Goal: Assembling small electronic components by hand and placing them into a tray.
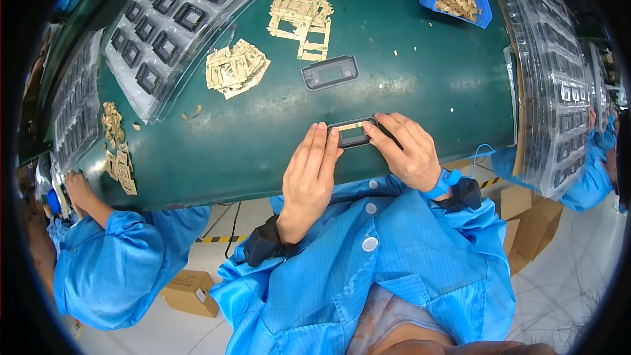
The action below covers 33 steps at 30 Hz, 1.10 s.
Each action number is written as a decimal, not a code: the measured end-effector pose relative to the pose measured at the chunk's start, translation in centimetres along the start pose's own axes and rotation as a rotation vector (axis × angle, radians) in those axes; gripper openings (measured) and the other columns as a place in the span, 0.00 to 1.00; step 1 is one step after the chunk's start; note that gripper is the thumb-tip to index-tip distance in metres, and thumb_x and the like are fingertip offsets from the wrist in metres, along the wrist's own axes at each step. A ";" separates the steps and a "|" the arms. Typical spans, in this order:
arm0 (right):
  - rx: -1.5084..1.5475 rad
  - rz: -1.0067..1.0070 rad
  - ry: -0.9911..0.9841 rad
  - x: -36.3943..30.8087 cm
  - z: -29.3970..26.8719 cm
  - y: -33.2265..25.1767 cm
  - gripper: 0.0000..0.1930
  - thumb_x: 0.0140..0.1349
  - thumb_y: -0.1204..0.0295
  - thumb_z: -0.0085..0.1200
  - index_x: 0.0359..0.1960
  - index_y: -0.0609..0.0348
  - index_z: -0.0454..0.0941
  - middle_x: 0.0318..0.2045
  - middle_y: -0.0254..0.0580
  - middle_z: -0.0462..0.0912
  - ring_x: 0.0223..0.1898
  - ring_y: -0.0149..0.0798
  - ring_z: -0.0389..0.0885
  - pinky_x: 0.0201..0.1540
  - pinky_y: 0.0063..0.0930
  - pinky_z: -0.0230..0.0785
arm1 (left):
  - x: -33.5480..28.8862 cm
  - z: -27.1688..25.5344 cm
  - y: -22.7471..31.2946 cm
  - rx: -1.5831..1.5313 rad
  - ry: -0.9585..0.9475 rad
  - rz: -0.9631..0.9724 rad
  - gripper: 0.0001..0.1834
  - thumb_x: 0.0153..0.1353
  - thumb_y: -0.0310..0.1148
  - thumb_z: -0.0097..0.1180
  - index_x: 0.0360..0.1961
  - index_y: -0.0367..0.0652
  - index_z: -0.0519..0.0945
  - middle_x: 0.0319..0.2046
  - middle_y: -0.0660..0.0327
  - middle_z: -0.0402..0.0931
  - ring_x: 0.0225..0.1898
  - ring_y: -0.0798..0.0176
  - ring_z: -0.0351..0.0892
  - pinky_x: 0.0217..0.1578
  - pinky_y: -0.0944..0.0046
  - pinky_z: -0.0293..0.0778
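Note:
A small black frame (358,141) with a window through it lies near the table's front edge, between my two hands. Along its upper side runs a cream adhesive strip (353,126). My left hand (307,169) presses its fingertips on the frame's left end. At the right end, my right hand (413,154) grips the frame, its index finger down on the strip. Just beyond sits a grey rectangular fixture (330,73) with a recessed middle. Two piles of cream adhesive sheets, a nearer one (236,69) and a farther one (299,16), lie past it to the left.
Trays of black frames (187,16) lie at the far left; stacked clear trays (549,85) line the right edge. A blue bin (483,10) holds tan scraps. More scraps (120,167) lie near a co-worker's sleeve (112,263). Cardboard boxes (190,292) stand on the floor.

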State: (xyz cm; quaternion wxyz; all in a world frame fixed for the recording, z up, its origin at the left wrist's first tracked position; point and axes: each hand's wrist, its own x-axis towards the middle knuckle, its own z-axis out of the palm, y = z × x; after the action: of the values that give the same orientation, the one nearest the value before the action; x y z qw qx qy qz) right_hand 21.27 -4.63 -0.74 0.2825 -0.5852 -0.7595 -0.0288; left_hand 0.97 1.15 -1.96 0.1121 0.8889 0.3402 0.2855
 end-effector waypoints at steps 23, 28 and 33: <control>0.058 0.056 -0.095 1.1 -1.3 0.7 0.23 0.46 0.80 0.57 0.49 0.59 0.83 0.49 0.48 0.80 0.48 0.48 0.80 0.52 0.39 0.76 | -0.3 0.2 1.6 -0.106 0.028 0.031 0.24 0.54 0.35 0.70 0.49 0.32 0.81 0.41 0.51 0.79 0.43 0.52 0.80 0.39 0.59 0.75; 0.147 0.226 -0.064 1.7 -2.3 0.3 0.17 0.51 0.82 0.60 0.45 0.59 0.85 0.44 0.46 0.82 0.45 0.47 0.80 0.49 0.37 0.74 | 0.8 0.9 1.9 -0.227 0.024 0.043 0.24 0.56 0.37 0.68 0.51 0.35 0.81 0.40 0.55 0.75 0.44 0.54 0.78 0.41 0.59 0.73; 0.284 0.546 -0.002 2.1 -1.7 -0.5 0.07 0.56 0.77 0.64 0.37 0.57 0.86 0.33 0.38 0.82 0.37 0.41 0.77 0.42 0.34 0.69 | 1.4 1.2 2.1 -0.269 -0.011 0.005 0.30 0.54 0.36 0.70 0.57 0.36 0.78 0.42 0.56 0.74 0.44 0.54 0.76 0.41 0.58 0.71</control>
State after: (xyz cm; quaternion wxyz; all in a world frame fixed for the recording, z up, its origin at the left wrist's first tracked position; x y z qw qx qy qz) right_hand 21.21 -3.62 1.77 0.3579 -0.7224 -0.5709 0.1552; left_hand 3.66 0.50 -1.50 0.2312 0.8683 0.2959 0.3240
